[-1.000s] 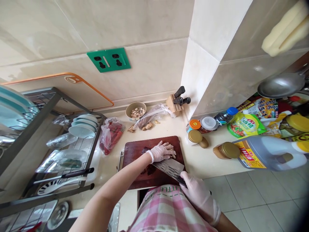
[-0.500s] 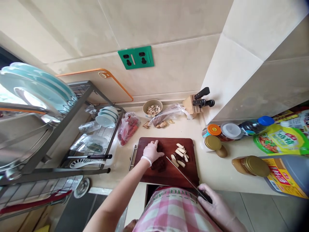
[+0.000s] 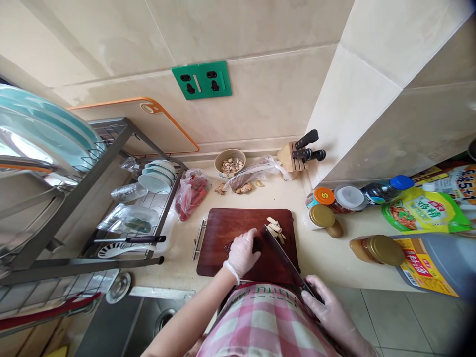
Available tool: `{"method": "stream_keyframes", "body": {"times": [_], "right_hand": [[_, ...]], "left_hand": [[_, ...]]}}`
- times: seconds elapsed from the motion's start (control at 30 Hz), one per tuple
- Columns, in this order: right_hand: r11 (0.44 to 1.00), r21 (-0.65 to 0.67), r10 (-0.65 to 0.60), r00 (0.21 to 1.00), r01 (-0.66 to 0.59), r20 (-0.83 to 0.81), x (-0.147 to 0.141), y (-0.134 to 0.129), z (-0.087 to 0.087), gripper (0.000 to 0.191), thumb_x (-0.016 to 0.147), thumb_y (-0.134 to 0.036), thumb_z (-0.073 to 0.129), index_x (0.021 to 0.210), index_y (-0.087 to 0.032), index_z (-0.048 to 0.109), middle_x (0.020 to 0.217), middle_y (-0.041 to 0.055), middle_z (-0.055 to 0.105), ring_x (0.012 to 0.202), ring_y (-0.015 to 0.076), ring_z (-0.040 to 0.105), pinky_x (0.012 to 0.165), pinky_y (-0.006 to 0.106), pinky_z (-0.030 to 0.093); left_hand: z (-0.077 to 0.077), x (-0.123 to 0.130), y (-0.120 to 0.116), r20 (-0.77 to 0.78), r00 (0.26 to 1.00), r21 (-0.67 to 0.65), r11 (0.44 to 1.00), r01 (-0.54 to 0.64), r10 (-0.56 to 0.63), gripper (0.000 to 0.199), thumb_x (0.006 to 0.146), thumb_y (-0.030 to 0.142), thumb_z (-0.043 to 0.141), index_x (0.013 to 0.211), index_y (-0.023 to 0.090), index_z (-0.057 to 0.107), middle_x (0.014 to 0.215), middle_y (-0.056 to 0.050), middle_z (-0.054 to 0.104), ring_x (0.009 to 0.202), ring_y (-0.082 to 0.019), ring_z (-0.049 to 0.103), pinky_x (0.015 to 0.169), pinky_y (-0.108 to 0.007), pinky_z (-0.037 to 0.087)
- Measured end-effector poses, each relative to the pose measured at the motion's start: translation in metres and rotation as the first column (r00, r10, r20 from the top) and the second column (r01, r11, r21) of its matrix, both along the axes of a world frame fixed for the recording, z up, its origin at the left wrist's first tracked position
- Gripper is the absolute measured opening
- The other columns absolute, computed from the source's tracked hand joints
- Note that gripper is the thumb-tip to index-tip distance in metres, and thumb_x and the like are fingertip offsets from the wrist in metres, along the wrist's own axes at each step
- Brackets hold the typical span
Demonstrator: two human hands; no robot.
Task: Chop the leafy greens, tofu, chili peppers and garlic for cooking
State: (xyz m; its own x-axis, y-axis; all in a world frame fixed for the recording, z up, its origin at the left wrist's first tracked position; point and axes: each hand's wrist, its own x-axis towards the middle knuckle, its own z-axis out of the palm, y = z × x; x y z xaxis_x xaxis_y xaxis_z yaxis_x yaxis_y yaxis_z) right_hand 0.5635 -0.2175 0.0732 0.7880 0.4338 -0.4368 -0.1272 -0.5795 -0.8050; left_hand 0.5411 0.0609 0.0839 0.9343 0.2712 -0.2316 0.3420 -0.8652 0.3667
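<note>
My right hand [image 3: 323,300], in a thin clear glove, grips the black handle of a kitchen knife [image 3: 281,253]. The blade slants across the right part of a dark wooden cutting board [image 3: 219,223], its tip beside a small heap of pale slices [image 3: 274,228]. On the middle of the board my gloved left hand [image 3: 243,254] has its fingers curled down over something dark that they mostly cover. Left of those fingers shows a bit of dark reddish-brown food [image 3: 227,247], its kind unclear against the similar board.
Behind the board are a bag of red food [image 3: 191,193], a colander [image 3: 229,161] of pale pieces, ginger [image 3: 244,188] and a knife block [image 3: 292,156]. A dish rack [image 3: 126,148] stands left; jars [image 3: 322,216] and a large bottle [image 3: 427,263] line the right.
My left hand has drawn toward me, its spread fingers now curled in. The knife blade has turned more upright and shifted slightly. Fewer pale slices show, gathered closer together.
</note>
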Motion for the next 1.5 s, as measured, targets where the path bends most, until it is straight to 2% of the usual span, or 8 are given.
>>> {"method": "stream_keyframes", "body": {"times": [0.13, 0.23, 0.33, 0.5, 0.73, 1.07, 1.23, 1.5], "right_hand": [[1.0, -0.004, -0.017, 1.0, 0.017, 0.016, 0.002, 0.001, 0.008, 0.042, 0.076, -0.047, 0.053, 0.104, -0.017, 0.06, 0.107, 0.011, 0.068, 0.1, 0.0248, 0.063, 0.085, 0.032, 0.051], [0.996, -0.077, 0.04, 0.999, -0.038, 0.025, 0.002, 0.003, 0.018, 0.045, 0.076, -0.049, 0.05, 0.108, -0.018, 0.059, 0.105, 0.0105, 0.069, 0.098, 0.0249, 0.064, 0.082, 0.031, 0.052], [0.979, -0.154, 0.138, 0.99, -0.135, 0.012, 0.0, 0.007, 0.03, 0.046, 0.079, -0.05, 0.046, 0.11, -0.02, 0.06, 0.103, 0.0089, 0.07, 0.095, 0.0249, 0.066, 0.079, 0.031, 0.053], [0.939, -0.252, 0.257, 0.964, -0.235, 0.059, -0.007, 0.014, 0.037, 0.048, 0.082, -0.05, 0.041, 0.116, -0.022, 0.059, 0.112, 0.0081, 0.067, 0.1, 0.0246, 0.064, 0.084, 0.033, 0.051], [0.89, -0.359, 0.336, 0.936, -0.279, 0.105, -0.009, 0.021, 0.033, 0.047, 0.085, -0.047, 0.037, 0.119, -0.023, 0.058, 0.112, 0.0066, 0.067, 0.098, 0.0245, 0.065, 0.081, 0.033, 0.053], [0.857, -0.396, 0.413, 0.899, -0.33, 0.145, -0.007, 0.024, 0.038, 0.04, 0.087, -0.04, 0.039, 0.118, -0.026, 0.058, 0.11, 0.0034, 0.068, 0.092, 0.0221, 0.067, 0.074, 0.029, 0.054], [0.85, -0.409, 0.436, 0.879, -0.331, 0.193, -0.008, 0.024, 0.04, 0.038, 0.087, -0.037, 0.039, 0.119, -0.026, 0.058, 0.109, 0.0032, 0.069, 0.09, 0.0223, 0.068, 0.07, 0.029, 0.055], [0.82, -0.429, 0.455, 0.886, -0.379, 0.087, -0.009, 0.019, 0.039, 0.045, 0.09, -0.045, 0.032, 0.124, -0.025, 0.053, 0.117, 0.0054, 0.065, 0.098, 0.0228, 0.065, 0.076, 0.029, 0.052]], "left_hand": [[-0.012, -0.01, -0.026, 0.014, 0.999, 0.072, 0.996, 0.045, -0.046, 0.054, 0.066, 0.032, 0.072, 0.113, 0.02, 0.047, 0.106, -0.007, 0.063, 0.098, -0.024, 0.058, 0.1, -0.045, 0.032], [-0.017, -0.023, -0.021, 0.079, 0.994, 0.082, 0.994, 0.072, -0.079, 0.048, 0.069, 0.04, 0.071, 0.109, 0.023, 0.05, 0.114, -0.008, 0.06, 0.108, -0.026, 0.053, 0.106, -0.051, 0.022], [-0.014, -0.032, -0.012, 0.071, 0.992, 0.127, 0.987, 0.098, -0.108, 0.045, 0.07, 0.043, 0.069, 0.108, 0.025, 0.053, 0.121, -0.009, 0.057, 0.119, -0.03, 0.044, 0.107, -0.055, 0.014], [-0.002, -0.028, -0.014, 0.03, 0.989, 0.174, 0.975, 0.138, -0.146, 0.041, 0.077, 0.046, 0.06, 0.112, 0.026, 0.053, 0.112, -0.008, 0.059, 0.112, -0.028, 0.046, 0.104, -0.05, 0.021], [0.002, -0.008, -0.018, -0.157, 0.98, 0.243, 0.957, 0.159, -0.123, 0.042, 0.072, 0.049, 0.064, 0.101, 0.019, 0.058, 0.099, -0.011, 0.062, 0.099, -0.029, 0.049, 0.092, -0.047, 0.032], [-0.006, -0.01, -0.02, -0.129, 0.984, 0.268, 0.951, 0.155, -0.124, 0.044, 0.076, 0.047, 0.06, 0.108, 0.017, 0.058, 0.105, -0.012, 0.06, 0.1, -0.03, 0.047, 0.093, -0.048, 0.03], [-0.005, -0.008, -0.022, -0.128, 0.984, 0.267, 0.951, 0.155, -0.125, 0.038, 0.078, 0.045, 0.058, 0.104, 0.018, 0.061, 0.105, -0.011, 0.06, 0.1, -0.029, 0.047, 0.094, -0.047, 0.029], [-0.004, -0.006, -0.021, -0.139, 0.981, 0.266, 0.949, 0.17, -0.137, 0.038, 0.078, 0.045, 0.057, 0.102, 0.016, 0.061, 0.101, -0.011, 0.061, 0.098, -0.029, 0.048, 0.092, -0.046, 0.03]]}}
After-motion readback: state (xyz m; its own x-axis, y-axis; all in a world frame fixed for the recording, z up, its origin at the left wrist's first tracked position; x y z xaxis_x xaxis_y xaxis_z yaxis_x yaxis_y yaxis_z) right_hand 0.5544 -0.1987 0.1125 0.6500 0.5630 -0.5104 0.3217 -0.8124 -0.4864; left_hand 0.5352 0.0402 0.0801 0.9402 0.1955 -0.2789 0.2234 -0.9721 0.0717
